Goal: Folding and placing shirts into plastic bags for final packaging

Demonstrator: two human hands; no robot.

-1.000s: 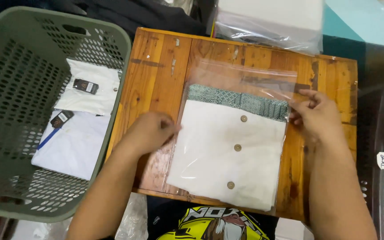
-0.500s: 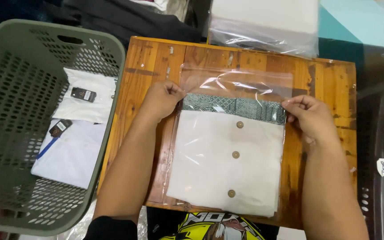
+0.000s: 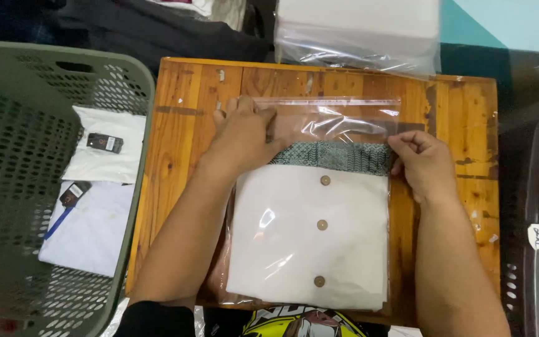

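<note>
Wooden desk point(image 3: 182, 125) carries a folded white shirt point(image 3: 310, 234) inside a clear bag point(image 3: 332, 122). Left hand point(image 3: 244, 134) presses the flap flat; right hand point(image 3: 422, 162) pinches the bag's edge. Sealing stage; folding the flap down appears next.

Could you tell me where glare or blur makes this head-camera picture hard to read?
Head view: white glare streaks the clear bag over the folded white shirt, most between the left hand and right hand; the wooden table is sharp; the dark top-left corner is underexposed.
</note>
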